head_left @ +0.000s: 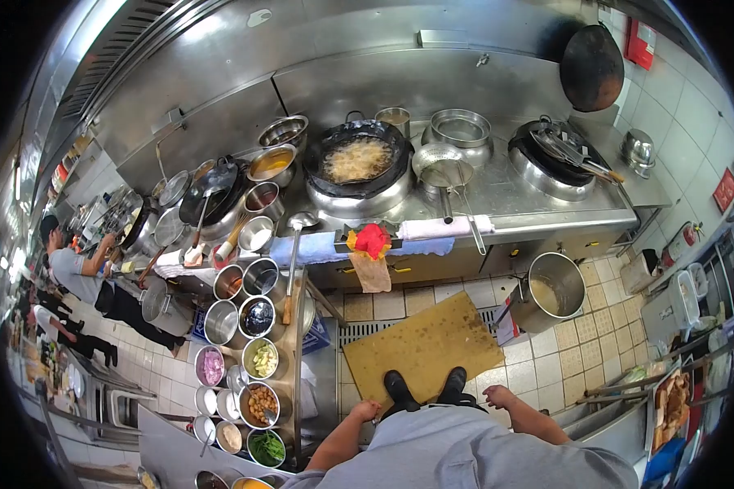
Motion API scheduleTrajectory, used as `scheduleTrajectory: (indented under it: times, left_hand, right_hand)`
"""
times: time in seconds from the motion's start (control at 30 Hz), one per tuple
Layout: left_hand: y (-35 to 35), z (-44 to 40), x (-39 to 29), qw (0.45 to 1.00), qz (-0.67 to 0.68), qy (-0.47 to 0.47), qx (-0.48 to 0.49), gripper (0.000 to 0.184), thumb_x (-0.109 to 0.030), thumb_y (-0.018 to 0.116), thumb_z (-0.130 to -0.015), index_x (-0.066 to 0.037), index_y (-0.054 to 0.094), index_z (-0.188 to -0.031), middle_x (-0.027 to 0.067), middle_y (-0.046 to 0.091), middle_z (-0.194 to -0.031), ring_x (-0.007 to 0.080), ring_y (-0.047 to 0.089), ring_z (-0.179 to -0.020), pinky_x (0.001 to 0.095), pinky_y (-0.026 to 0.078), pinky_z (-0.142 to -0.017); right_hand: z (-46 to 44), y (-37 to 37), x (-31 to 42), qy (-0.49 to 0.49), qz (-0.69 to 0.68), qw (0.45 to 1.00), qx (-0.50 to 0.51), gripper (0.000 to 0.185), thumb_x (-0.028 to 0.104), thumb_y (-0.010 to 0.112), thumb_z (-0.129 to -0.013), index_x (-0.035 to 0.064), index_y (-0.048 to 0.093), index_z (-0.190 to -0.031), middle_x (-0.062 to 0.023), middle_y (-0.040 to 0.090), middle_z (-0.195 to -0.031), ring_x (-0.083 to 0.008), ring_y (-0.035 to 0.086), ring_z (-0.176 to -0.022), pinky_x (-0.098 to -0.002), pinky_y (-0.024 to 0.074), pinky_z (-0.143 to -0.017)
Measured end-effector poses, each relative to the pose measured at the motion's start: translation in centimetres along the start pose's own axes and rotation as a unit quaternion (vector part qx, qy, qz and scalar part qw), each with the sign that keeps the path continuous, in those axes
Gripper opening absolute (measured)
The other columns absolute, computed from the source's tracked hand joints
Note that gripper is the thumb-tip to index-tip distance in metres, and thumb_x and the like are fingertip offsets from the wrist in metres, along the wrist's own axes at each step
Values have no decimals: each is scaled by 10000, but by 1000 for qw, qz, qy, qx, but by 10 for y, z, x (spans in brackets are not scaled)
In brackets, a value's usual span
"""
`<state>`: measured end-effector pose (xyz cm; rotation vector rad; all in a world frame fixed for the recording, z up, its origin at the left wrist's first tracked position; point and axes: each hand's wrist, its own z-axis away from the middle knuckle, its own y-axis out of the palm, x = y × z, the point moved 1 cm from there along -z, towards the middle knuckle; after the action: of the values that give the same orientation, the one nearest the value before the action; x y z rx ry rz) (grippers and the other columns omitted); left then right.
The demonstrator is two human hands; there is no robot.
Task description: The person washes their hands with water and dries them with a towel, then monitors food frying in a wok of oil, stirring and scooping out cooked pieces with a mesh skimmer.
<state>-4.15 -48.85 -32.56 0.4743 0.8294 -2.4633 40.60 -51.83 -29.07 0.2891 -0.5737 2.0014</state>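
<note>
My left hand (367, 410) hangs beside my body with its fingers curled in, and no object shows in it. On the other side, my right hand (498, 397) hangs low with its fingers loosely bent and partly apart, holding nothing. Both are above the floor near a yellow-brown mat (424, 338) where my shoes stand. Ahead, a black wok (395, 167) on the steel range holds bubbling oil with pale food frying in it. A ladle (295, 244) with a wooden handle rests over the range's front edge, out of reach of either hand.
Metal tubs of ingredients, including a tub rim (245, 359), crowd a counter at left. A strainer (442, 175) sits right of the wok. On the floor at right stands a tall pot (550, 293). Another person (77, 269) works at woks far left.
</note>
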Motion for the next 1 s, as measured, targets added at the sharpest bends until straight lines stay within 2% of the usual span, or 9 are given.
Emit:
scheduleTrajectory:
  times: [0.2,0.27,0.47,0.57,0.63,0.8,0.87,0.97,1.0]
  left_hand:
    - [-8,-1,-10,996,-76,12,40,299,-292,440,-838,-88,651,-894,90,653,-829,209,620,-765,326,478,-711]
    - [-9,-3,-10,1000,2,11,15,263,-291,504,-819,-77,639,-890,91,652,-831,203,619,-725,321,479,-677]
    - [-18,5,-20,999,19,34,-5,313,-282,556,-813,-32,602,-997,102,653,-838,190,628,-730,318,490,-673]
    - [-12,1,-11,999,10,31,-4,295,-287,558,-819,-56,617,-992,102,655,-840,181,629,-718,315,492,-675]
    - [-5,-4,-2,1000,-6,27,1,278,-286,558,-821,-70,625,-983,96,656,-832,177,628,-704,314,492,-669]
    - [-3,3,3,998,-31,54,-28,234,-289,566,-813,-97,658,-910,77,651,-785,153,618,-657,303,492,-651]
    - [-5,1,4,984,-175,28,25,381,-405,449,-808,-113,634,-969,103,634,-957,273,596,-888,362,464,-787]
    - [-23,31,-30,982,-169,5,83,415,-418,411,-813,-100,638,-950,129,626,-963,292,588,-911,376,456,-807]
    - [-16,14,-19,970,-216,43,103,398,-399,417,-812,-95,638,-942,150,621,-960,315,584,-915,387,455,-808]
  right_hand:
    - [-2,-3,0,-10,12,1000,-13,281,245,413,-876,131,590,-1062,-65,627,-822,-175,608,-648,-323,480,-497]
    - [-8,-5,-2,-13,13,1000,-11,283,244,412,-877,128,590,-1064,-63,627,-821,-172,607,-646,-319,481,-495]
    - [-8,-1,3,-36,29,999,-19,289,241,403,-881,116,594,-1059,-64,629,-806,-162,615,-644,-306,484,-492]
    - [-8,2,4,-26,21,999,3,280,221,388,-896,120,564,-1091,-105,611,-915,-199,604,-712,-334,482,-537]
    - [-5,4,3,-27,13,999,-10,286,231,408,-878,107,594,-1056,-79,629,-802,-166,619,-646,-305,484,-492]
    - [-10,7,-2,-31,23,999,-8,275,217,412,-883,102,595,-1053,-74,623,-783,-162,603,-611,-298,462,-456]
    - [-8,4,-3,-20,-6,1000,1,274,220,408,-892,93,591,-1052,-61,604,-748,-156,576,-569,-296,435,-423]
    - [-10,1,0,-16,10,1000,22,295,238,371,-909,105,548,-1103,-131,608,-940,-207,600,-721,-357,493,-558]
    - [-10,-1,0,-27,18,999,41,293,235,365,-911,106,545,-1102,-133,604,-948,-217,600,-735,-381,499,-587]
